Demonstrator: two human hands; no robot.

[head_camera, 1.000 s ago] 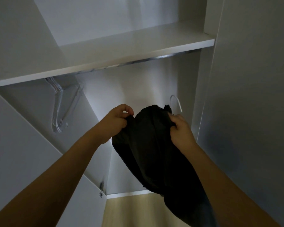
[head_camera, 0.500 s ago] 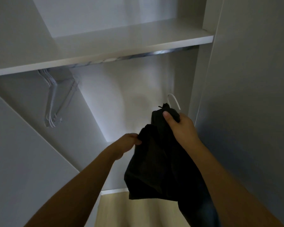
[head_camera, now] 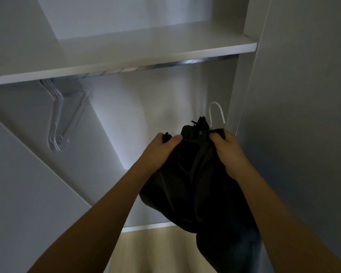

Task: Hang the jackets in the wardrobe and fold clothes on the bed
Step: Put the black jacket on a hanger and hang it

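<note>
Gripping a black jacket (head_camera: 197, 180) at its top edge, both hands are raised inside the white wardrobe (head_camera: 293, 115) — the left hand (head_camera: 159, 152) curled around bunched fabric at one side, the right hand (head_camera: 227, 152) clutching the other. A white hanger hook (head_camera: 217, 113) rises just behind the collar. The garment's body droops between the forearms. Overhead runs a metal rail (head_camera: 165, 66) under the shelf (head_camera: 146, 50) — several bare white hangers (head_camera: 61, 119) hang from it at the left.

both hands (head_camera: 161, 148) gripping black jacket (head_camera: 197, 184), probably hangered
</note>
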